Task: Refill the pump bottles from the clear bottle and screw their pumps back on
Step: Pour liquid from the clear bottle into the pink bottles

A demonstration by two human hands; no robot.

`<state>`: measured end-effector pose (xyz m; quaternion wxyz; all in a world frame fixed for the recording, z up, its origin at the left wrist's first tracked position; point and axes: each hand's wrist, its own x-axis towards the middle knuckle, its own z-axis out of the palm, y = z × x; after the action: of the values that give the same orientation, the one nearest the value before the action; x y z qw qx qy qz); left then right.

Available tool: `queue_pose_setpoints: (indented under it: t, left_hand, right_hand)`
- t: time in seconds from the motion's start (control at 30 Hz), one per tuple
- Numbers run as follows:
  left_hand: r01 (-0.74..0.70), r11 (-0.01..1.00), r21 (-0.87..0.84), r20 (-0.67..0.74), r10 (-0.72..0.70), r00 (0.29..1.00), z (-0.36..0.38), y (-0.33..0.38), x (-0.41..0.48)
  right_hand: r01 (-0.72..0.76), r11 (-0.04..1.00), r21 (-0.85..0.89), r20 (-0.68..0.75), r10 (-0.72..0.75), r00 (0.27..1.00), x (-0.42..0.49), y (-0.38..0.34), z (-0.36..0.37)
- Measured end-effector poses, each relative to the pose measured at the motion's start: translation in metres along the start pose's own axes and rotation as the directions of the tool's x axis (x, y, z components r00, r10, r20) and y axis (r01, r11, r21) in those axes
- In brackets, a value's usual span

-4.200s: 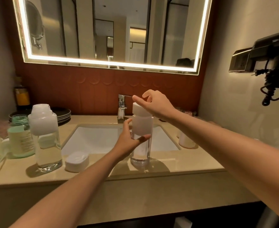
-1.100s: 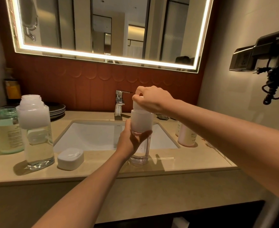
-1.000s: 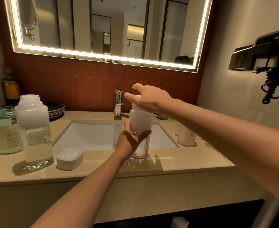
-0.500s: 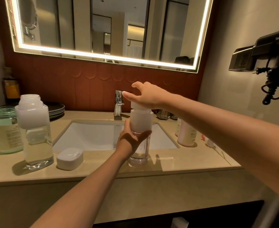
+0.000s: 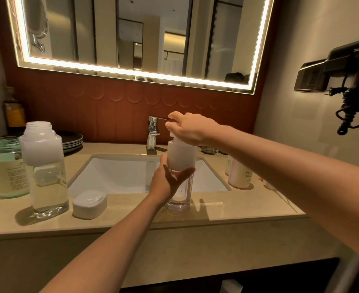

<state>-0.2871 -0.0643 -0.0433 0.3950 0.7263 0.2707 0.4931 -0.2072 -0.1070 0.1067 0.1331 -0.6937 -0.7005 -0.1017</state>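
I see the pump bottle upright on the narrow bench strip between the sink rim and the front edge. The left hand has its grip wrapped round the bottle's middle. The right hand curls over the top, apparently clamped on the pump, which is mostly hidden under the palm. The uncapped clear bottle stands well to the left, with a white lid beside it. On the right, a pink bottle stands well apart, near the wall.
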Motion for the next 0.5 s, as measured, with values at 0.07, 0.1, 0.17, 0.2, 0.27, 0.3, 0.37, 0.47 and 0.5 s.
queue_pose_setpoints:
  t: [0.07, 0.1, 0.17, 0.2, 0.27, 0.3, 0.37, 0.47, 0.5]
  left_hand:
    - [0.004, 1.0, -0.019, -0.001, -0.004, 1.0, 0.0006, -0.0013, 0.0007]
    - [0.008, 1.0, -0.029, -0.004, -0.008, 1.0, 0.0008, -0.002, 0.0011]
    - [0.014, 0.999, -0.034, -0.009, -0.014, 1.0, 0.0009, -0.0025, 0.0016]
    - [0.015, 0.999, -0.035, -0.008, -0.015, 1.0, 0.0009, -0.0024, 0.0011]
    - [0.023, 0.998, -0.053, 0.001, -0.023, 1.0, 0.0009, -0.0021, -0.0005]
    - [0.032, 0.998, -0.062, 0.008, -0.032, 0.999, 0.0009, -0.0025, -0.0007]
    - [0.049, 0.996, -0.068, 0.014, -0.048, 0.999, 0.0008, -0.0025, -0.0002]
    - [0.038, 0.997, -0.064, 0.011, -0.038, 0.999, 0.0012, -0.0023, 0.002]
    - [0.025, 0.998, -0.05, 0.007, -0.024, 1.0, 0.0017, -0.0028, 0.0025]
  right_hand:
    - [-0.006, 1.0, -0.023, -0.06, 0.005, 0.998, 0.0004, -0.0011, 0.0034]
    - [0.002, 0.999, -0.054, -0.092, -0.007, 0.996, 0.0004, -0.0009, 0.005]
    - [0.033, 0.99, -0.137, -0.139, -0.052, 0.989, -0.0006, -0.0003, 0.0084]
    - [0.047, 0.988, -0.15, -0.139, -0.068, 0.988, -0.0014, 0.0003, 0.0099]
    - [0.066, 0.995, -0.077, -0.089, -0.073, 0.993, -0.0018, 0.002, 0.0103]
    - [0.07, 0.998, -0.002, -0.06, -0.07, 0.996, -0.0013, 0.002, 0.0095]
    - [0.066, 0.99, 0.124, -0.026, -0.063, 0.998, 0.0006, 0.0014, 0.0073]
    - [0.02, 0.986, 0.166, -0.047, -0.013, 0.999, 0.0044, -0.0007, 0.0044]
    - [-0.021, 0.992, 0.125, -0.066, 0.029, 0.997, 0.0053, -0.0007, 0.0036]
